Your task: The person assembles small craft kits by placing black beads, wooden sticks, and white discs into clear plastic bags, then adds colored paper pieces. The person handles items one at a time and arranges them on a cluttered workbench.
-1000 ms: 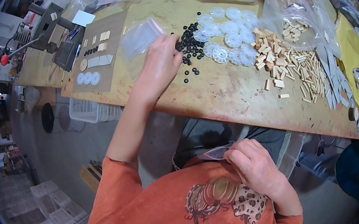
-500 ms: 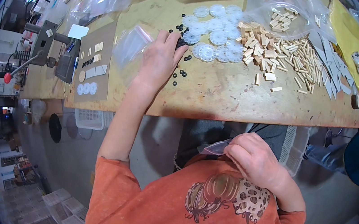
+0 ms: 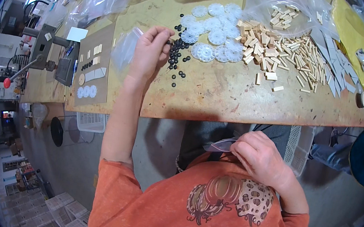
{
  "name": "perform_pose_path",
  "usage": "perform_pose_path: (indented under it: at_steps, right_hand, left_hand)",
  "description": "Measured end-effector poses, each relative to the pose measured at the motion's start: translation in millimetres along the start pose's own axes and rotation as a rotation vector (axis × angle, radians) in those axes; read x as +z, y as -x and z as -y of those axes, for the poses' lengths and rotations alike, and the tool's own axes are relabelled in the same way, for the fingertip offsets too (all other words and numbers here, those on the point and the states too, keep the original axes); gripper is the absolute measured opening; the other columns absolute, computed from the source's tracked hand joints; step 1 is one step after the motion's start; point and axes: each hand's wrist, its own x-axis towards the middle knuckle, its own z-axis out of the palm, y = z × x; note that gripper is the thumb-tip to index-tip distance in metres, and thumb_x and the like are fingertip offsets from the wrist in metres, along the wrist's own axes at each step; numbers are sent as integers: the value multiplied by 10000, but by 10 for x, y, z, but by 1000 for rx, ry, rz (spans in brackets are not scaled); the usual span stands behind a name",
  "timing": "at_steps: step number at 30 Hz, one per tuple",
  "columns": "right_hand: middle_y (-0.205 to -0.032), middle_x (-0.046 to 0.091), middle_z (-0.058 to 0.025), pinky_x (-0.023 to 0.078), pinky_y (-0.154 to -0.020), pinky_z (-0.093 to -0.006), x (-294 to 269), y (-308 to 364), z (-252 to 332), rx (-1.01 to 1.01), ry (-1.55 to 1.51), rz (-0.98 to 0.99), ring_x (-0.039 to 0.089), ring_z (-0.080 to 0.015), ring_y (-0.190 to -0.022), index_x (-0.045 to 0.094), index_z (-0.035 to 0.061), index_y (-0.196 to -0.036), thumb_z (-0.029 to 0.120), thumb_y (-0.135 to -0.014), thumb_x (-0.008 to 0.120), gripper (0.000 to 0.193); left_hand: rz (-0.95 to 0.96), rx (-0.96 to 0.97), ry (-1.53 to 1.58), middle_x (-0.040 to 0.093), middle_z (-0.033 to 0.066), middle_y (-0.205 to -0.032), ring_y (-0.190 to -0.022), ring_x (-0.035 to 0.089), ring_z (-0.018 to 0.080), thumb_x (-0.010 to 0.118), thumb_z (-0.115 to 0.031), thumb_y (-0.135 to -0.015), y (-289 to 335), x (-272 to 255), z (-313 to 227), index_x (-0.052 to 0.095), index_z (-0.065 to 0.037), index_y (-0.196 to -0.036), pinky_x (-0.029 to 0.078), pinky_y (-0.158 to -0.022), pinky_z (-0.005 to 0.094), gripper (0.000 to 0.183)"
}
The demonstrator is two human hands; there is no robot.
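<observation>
My left hand (image 3: 150, 50) is over the table at the left edge of a scatter of small black rings (image 3: 178, 51). Its fingers are pinched together, and a dark bit shows at the fingertips; whether it is held or lies behind them is unclear. Beside that hand lies a stack of clear zip bags (image 3: 125, 50), partly covered by it. Low in front of my body, my right hand (image 3: 257, 154) grips a clear plastic bag (image 3: 223, 145) by its edge.
White translucent toothed discs (image 3: 217, 37) lie beyond the rings. Wooden blocks (image 3: 260, 45) and dowels (image 3: 306, 61) are heaped to the right, near grey pointed strips (image 3: 335, 65). A brown board with sample parts (image 3: 101, 59) and a lever press (image 3: 44, 45) stand left.
My left hand has drawn back left from the black rings, its fingers closing to a pinch and uncovering more of the pile. My right hand keeps its grip on the bag, barely moving.
</observation>
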Motion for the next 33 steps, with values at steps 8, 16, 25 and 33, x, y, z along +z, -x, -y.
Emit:
perform_pose_path:
  at_steps: [8, 16, 25, 33]
  right_hand:
    - [-821, 572, -85, 481, -739, -385, 31, -36, -21, 3, 17, -21, 596, -285, -787, 629, 55, -900, 89, -825, 689, 102]
    - [-776, 542, -75, 481, -643, -383, -22, -204, 9, 14, 298, -139, 584, -274, -720, 649, 52, -923, 71, -789, 704, 146]
    - [-695, 420, -4, 427, -588, -321, 25, -380, 135, -156, 466, -172, 512, -162, -635, 629, 63, -1378, 60, -761, 646, 617]
    - [-693, 448, -7, 458, -590, -322, 154, -418, 137, -49, 524, -177, 533, -161, -627, 577, 95, -1439, 74, -799, 626, 643]
  left_hand:
    - [-4, -425, 1206, 613, 172, -1039, -821, 639, 174, 506, -136, -1064, 257, -26, -179, 574, 64, -1125, 601, -670, 215, 220]
    - [190, -329, 1720, 597, 140, -1282, -1166, 594, 218, 482, -182, -1078, 996, 565, 6, 618, 16, -1099, 527, -1003, 365, 241]
    - [239, -251, 1732, 176, 184, -1679, -1567, 133, 289, 307, -473, -1085, 1404, 1154, -186, 185, 30, -1594, 155, -1275, 447, 726]
    - [300, -187, 1557, 114, 219, -1685, -1575, 81, 317, 367, -560, -1050, 1486, 1222, -155, 146, 29, -1602, 97, -1278, 443, 837]
